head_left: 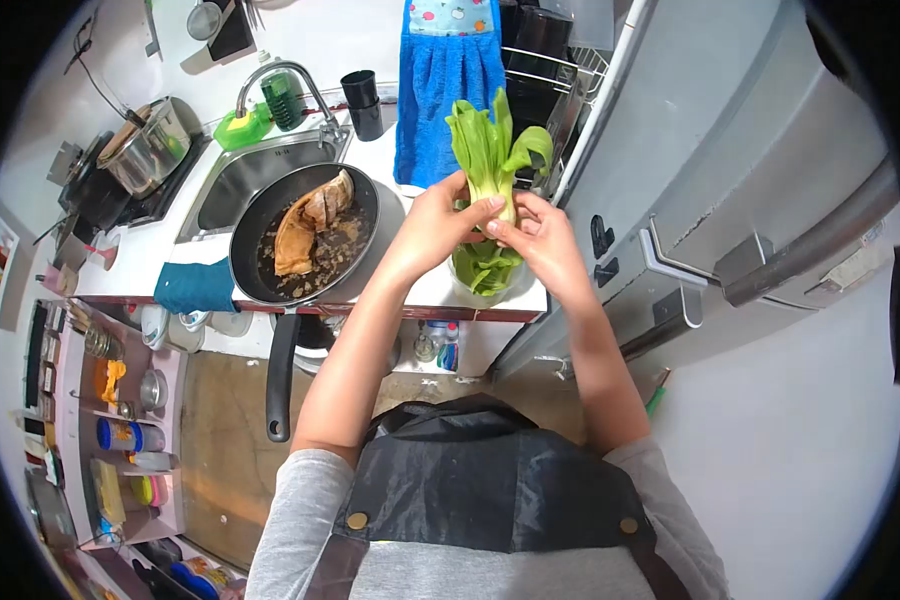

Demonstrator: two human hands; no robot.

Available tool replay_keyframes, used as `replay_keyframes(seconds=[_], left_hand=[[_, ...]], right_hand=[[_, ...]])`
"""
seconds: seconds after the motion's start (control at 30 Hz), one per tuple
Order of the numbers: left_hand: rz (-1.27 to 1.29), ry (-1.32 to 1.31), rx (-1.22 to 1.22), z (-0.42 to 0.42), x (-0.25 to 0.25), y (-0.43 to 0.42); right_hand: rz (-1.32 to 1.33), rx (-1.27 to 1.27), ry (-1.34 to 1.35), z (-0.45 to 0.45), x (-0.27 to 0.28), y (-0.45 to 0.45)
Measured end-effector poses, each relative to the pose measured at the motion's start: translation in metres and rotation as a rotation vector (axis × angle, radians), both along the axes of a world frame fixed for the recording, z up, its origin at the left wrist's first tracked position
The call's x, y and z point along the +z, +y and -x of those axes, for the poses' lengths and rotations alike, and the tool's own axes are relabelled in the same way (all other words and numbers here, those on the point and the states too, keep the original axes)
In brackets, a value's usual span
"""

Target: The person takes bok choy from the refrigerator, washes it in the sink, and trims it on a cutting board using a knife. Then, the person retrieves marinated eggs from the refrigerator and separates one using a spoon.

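Between my two hands is a head of bok choy (487, 155), its green leaves pointing up and its pale stalks down by my fingers. My left hand (440, 228) is closed around the stalks from the left. From the other side, my right hand (540, 245) pinches the same stalks near the base. Just below my fingers, more green leaves (487, 270) lie in a clear container at the counter's front edge. To the left of my left hand sits a black frying pan (245, 262) holding a browned slab of meat (298, 240) and brown bits.
The pan's handle (281, 380) juts past the counter edge. Behind the pan are a steel sink (220, 195) and faucet (280, 68). Black cups (362, 105) and a blue hand towel (445, 90) stand farther back. A grey refrigerator (690, 130) borders the right side.
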State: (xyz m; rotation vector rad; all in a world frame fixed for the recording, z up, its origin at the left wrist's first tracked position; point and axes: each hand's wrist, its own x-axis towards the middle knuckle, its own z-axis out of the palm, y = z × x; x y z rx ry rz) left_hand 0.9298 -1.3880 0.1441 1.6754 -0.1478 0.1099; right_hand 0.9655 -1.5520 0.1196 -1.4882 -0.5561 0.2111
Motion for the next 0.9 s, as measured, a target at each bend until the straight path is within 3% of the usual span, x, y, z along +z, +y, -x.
replay_keyframes(seconds=[0.27, 0.53, 0.73, 0.9], left_hand=[[-0.189, -0.117, 0.037, 0.017, 0.014, -0.001], [-0.316, -0.149, 0.107, 0.019, 0.014, -0.002], [-0.288, -0.151, 0.166, 0.02, 0.007, -0.006], [-0.292, -0.271, 0.182, 0.018, -0.001, -0.005]], right_hand=[[-0.095, 0.071, 0.005, -0.004, 0.001, -0.008], [-0.165, -0.196, -0.02, 0.008, -0.003, 0.021], [0.071, -0.326, -0.175, -0.006, -0.013, 0.021], [-0.028, -0.141, 0.135, -0.009, -0.005, 0.016]])
